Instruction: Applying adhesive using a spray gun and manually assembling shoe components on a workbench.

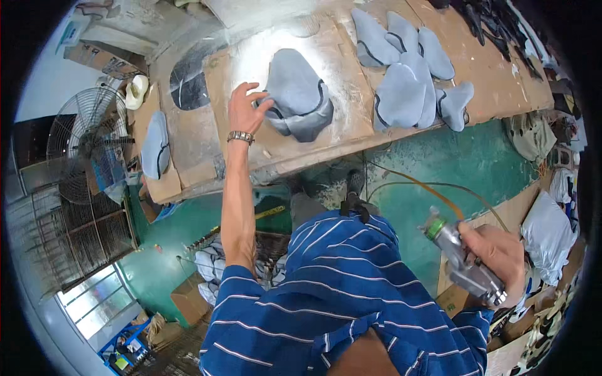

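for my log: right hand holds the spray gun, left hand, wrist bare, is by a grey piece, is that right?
Not quite: the head view shows a band around the left wrist, so it isn't bare. The right hand holds the spray gun, and the left hand is by a grey piece.

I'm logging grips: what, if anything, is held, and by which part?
Right hand: silver metal spray gun, body gripped behind its green ring. Left hand: at left edge of rounded grey piece; grip unclear.

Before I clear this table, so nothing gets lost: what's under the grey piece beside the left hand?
Cardboard with whitish patches shows around the grey piece, beside the left hand. Whatever lies directly beneath it is covered.
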